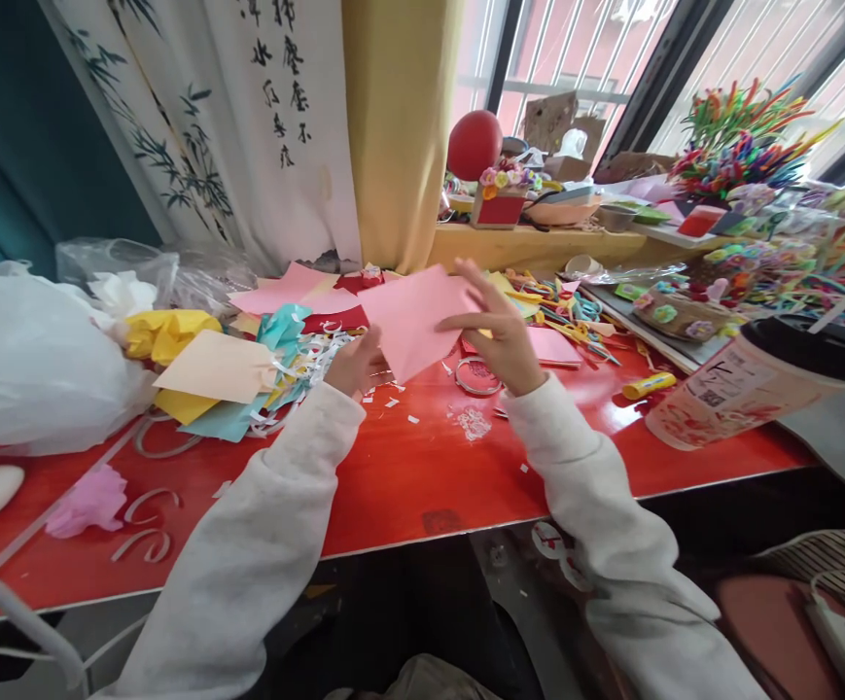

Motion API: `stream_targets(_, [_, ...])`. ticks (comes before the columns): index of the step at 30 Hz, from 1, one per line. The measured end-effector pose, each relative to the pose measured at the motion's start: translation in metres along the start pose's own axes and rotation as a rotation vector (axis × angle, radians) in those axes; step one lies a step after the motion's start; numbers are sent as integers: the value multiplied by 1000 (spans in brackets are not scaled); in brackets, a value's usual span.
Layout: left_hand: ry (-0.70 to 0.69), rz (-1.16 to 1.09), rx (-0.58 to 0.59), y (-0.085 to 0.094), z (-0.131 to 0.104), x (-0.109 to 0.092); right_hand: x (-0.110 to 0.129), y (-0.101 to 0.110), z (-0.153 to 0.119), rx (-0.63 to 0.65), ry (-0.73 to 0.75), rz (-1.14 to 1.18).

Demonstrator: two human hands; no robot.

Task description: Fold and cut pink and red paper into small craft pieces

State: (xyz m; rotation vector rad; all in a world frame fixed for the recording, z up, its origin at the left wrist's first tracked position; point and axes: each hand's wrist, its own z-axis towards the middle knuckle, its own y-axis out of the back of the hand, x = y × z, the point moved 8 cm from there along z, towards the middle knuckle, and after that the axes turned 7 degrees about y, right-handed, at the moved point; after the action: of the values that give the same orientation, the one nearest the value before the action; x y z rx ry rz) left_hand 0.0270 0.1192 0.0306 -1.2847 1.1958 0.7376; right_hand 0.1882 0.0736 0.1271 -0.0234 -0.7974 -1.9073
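Observation:
A square sheet of pink paper (pixel 418 316) is held up above the red table (pixel 400 486), tilted with one corner pointing down. At its lower left edge, my left hand (pixel 355 362) is closed on it, thumb in front and the other fingers mostly hidden behind. My right hand (pixel 499 331) grips the right side between thumb and fingers, with some fingers raised over the edge. Below the sheet are a ring of clear tape (pixel 477 377) and small white paper scraps (pixel 413 420). A stack of pink paper (pixel 553 346) sits beyond my right wrist.
At left are a white plastic bag (pixel 35 360), coloured paper (pixel 214 367) and shredded strips. A lidded drink cup (pixel 750 384) and a yellow glue stick (pixel 648 386) stand or lie at right. Scissors and craft pieces crowd the back, below a cluttered windowsill (pixel 553 243).

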Motion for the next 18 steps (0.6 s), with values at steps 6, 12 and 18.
stream_targets(6, [-157,28,-187,22,2,-3,-54,-44,-29,-130,-487,548])
stream_targets(12, [-278,315,-318,25,-7,-17,-64,-79,-49,20,-822,941])
stream_targets(18, [-225,68,-69,-5,-16,-22,-52,-85,-53,-70,-787,913])
